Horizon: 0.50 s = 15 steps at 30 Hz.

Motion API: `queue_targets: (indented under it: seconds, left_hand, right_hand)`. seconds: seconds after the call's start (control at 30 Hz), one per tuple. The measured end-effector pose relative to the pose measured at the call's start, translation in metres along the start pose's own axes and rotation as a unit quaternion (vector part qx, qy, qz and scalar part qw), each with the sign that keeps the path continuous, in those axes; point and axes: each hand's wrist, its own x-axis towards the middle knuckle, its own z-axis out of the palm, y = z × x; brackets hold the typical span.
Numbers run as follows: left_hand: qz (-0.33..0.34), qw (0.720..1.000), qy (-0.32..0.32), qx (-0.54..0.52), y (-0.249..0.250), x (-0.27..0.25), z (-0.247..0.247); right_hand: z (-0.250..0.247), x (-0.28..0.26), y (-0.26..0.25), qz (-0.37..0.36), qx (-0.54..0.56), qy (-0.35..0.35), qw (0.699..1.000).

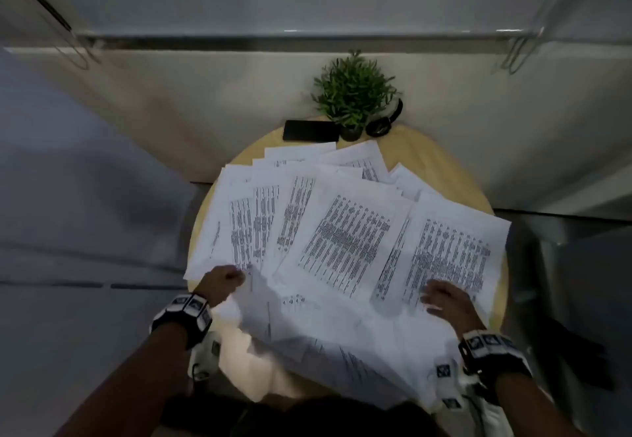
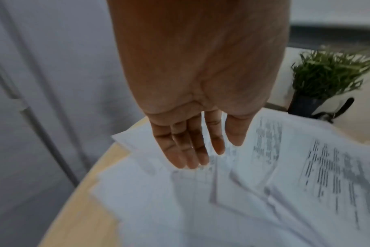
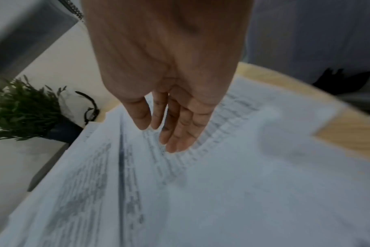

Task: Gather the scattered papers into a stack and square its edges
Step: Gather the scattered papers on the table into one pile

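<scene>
Several printed white papers (image 1: 349, 231) lie fanned and overlapping across a round wooden table (image 1: 444, 163), some hanging over its near edge. My left hand (image 1: 222, 281) is at the left near side of the spread. In the left wrist view the left hand (image 2: 192, 150) has straight fingers pointing down onto the papers (image 2: 254, 192) and grips nothing. My right hand (image 1: 443, 298) rests flat on the right-hand sheets. In the right wrist view the right hand (image 3: 169, 130) has straight fingers touching the papers (image 3: 243, 183).
At the table's far edge stand a small potted plant (image 1: 354, 94), a black phone (image 1: 310, 131) to its left and a black strap-like item (image 1: 383, 122) to its right. A wall runs close behind. A dark object (image 1: 581, 351) lies on the floor at right.
</scene>
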Motion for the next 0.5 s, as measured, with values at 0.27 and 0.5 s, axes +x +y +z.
queue_targets:
  seconds: [0.27, 0.5]
  left_hand:
    - [-0.091, 0.993, 0.066, 0.017, 0.023, 0.065, -0.034]
    - [-0.152, 0.981, 0.106, -0.057, 0.009, 0.126, -0.05]
  right_hand:
    - [0.064, 0.06, -0.057, 0.043, -0.008, -0.006, 0.999]
    - [0.119, 0.094, -0.07, 0.009, -0.164, 0.082, 0.983]
